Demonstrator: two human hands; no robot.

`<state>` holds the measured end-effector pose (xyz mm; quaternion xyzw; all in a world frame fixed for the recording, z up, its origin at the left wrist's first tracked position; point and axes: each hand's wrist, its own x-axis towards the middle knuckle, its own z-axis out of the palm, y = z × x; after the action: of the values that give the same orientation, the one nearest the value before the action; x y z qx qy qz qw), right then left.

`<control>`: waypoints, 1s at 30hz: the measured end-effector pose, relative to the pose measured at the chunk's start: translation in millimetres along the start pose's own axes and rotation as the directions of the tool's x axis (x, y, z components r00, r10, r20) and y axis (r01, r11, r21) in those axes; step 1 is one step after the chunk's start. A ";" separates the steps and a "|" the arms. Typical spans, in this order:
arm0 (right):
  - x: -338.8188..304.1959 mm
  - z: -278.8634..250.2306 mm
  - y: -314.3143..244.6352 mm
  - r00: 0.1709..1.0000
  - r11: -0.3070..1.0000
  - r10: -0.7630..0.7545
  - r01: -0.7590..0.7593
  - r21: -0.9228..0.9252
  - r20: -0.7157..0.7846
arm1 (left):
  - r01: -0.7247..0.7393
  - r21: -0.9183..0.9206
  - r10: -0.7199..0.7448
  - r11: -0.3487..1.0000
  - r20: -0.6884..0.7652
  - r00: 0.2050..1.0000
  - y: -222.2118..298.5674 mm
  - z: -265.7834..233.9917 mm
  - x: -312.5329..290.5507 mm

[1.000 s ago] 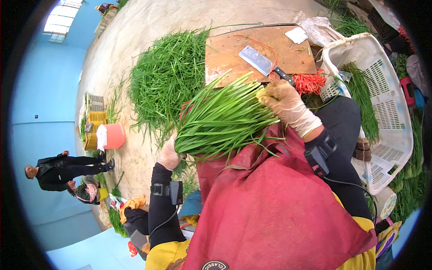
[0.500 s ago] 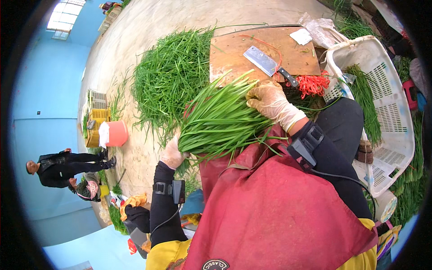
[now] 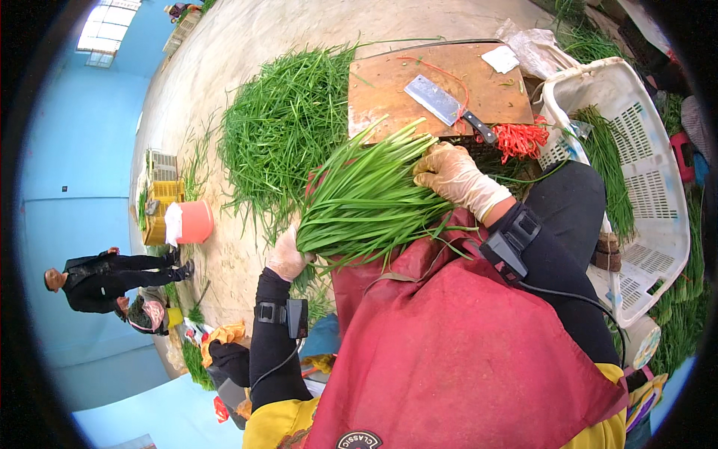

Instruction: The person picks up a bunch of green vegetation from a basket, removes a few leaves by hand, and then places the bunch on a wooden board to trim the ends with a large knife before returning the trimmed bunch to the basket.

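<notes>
Green bunch (image 3: 370, 202), stalk side pinched in right grip (image 3: 455, 176); left grip (image 3: 286, 256) leaf-side, closure unclear.

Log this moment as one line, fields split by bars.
left hand: at leafy end of green bunch | right hand: at its pale stem end | cleaver: on wooden board

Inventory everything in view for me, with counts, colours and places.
Leaf bunch: one, green, between the hands
Leaf heap: one, green, floor left of board
Board: one, brown, ahead
Cleaver: one, silver and black, on board
Paper: one, white, on board
Ties: one bunch, red, by board's near right corner
Basket: one, white, right
Bucket: one, pink, left
Crates: several, yellow and pale, beside bucket
People: at least two, dark clothing, far left
Apron: one, dark red, lap
Left hand: one, pale-gloved, at bunch's left end
Right hand: one, pale-gloved, at bunch's right end
</notes>
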<state>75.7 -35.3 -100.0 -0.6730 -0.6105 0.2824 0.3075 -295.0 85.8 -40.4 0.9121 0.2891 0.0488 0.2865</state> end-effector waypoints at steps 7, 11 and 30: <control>0.1 4.6 -2.1 0.982 0.961 0.079 -0.029 0.274 -0.173 | 0.244 -0.158 -0.219 0.957 0.157 0.963 -7.5 -2.1 -5.1; 4.7 -8.2 -17.1 0.971 0.988 -0.061 0.025 -0.155 -0.231 | 0.187 -0.049 -0.177 0.981 0.150 0.973 -6.9 -4.2 -3.0; 12.6 -14.0 -34.2 0.989 0.960 0.134 -0.115 -0.254 0.059 | 0.069 -0.003 -0.069 0.998 0.107 0.992 -12.3 -4.1 -3.9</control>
<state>65.3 -21.5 -65.0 -0.7321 -0.6090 0.2474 0.1786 -305.4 93.9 -43.4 0.9020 0.3045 -0.0092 0.3059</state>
